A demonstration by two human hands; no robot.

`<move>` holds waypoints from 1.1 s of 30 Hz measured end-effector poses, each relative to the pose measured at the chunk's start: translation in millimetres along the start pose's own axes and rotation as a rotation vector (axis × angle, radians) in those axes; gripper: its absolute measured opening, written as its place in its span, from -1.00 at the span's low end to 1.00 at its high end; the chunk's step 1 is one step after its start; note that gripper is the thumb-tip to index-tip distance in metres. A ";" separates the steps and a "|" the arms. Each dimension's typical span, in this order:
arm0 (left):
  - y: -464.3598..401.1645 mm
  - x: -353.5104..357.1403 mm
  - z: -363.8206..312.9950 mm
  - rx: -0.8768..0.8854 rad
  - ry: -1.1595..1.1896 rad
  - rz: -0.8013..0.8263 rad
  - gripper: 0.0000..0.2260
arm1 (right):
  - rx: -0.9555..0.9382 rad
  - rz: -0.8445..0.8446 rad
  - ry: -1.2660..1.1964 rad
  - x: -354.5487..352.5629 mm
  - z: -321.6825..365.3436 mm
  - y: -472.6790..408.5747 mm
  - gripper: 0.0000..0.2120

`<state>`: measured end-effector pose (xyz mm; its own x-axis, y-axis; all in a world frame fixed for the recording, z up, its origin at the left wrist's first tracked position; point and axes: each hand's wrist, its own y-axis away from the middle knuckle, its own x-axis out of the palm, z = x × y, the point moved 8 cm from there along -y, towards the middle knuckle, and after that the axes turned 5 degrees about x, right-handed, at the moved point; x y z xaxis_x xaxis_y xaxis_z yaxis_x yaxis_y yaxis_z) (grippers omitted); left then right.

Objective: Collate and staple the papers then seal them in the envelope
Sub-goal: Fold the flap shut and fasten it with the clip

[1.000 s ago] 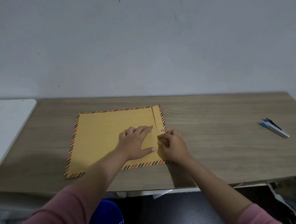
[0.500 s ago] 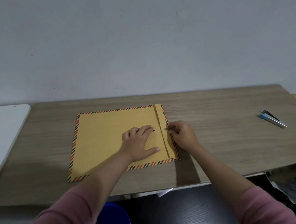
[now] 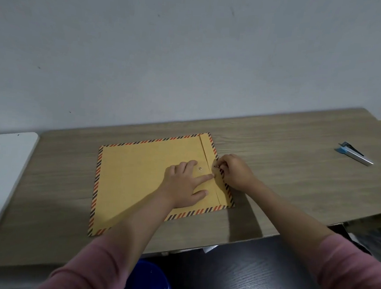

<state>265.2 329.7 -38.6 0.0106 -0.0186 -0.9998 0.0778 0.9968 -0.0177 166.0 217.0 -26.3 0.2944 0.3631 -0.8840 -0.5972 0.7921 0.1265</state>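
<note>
Shifted since half a second ago: left hand with forefinger now stretched out to the flap edge, below the round button, fingers straight and pressing flat on the envelope. Right hand curled at the flap, fingers pinching something small and dark (string or clasp, cannot tell). Envelope flat on the wooden counter, flap folded over at its right end; stapler well apart, far right.

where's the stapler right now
In the head view the stapler lies on the wooden desk at the far right, well apart from the envelope and beyond the right hand.
</note>
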 end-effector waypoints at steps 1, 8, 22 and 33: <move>0.1 0.7 0.1 -0.003 0.003 -0.002 -0.52 | 0.007 0.022 -0.001 -0.4 -2.1 -1.6 -0.79; 4.2 4.2 -0.2 -0.027 0.029 -0.037 -0.52 | -0.038 0.068 -0.093 -8.5 -5.4 -5.1 -0.90; 3.5 8.1 3.7 -0.063 0.042 0.027 -0.51 | -0.224 0.033 0.219 8.5 9.7 -4.3 -0.87; 32.5 8.0 40.6 -0.258 0.178 0.017 -0.43 | 0.063 0.076 -0.350 1.4 8.3 -0.5 -0.84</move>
<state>308.2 358.8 -46.7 -0.1667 -0.0104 -0.9859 -0.1766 0.9841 0.0194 172.9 221.2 -23.9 0.4951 0.5592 -0.6650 -0.5832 0.7812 0.2227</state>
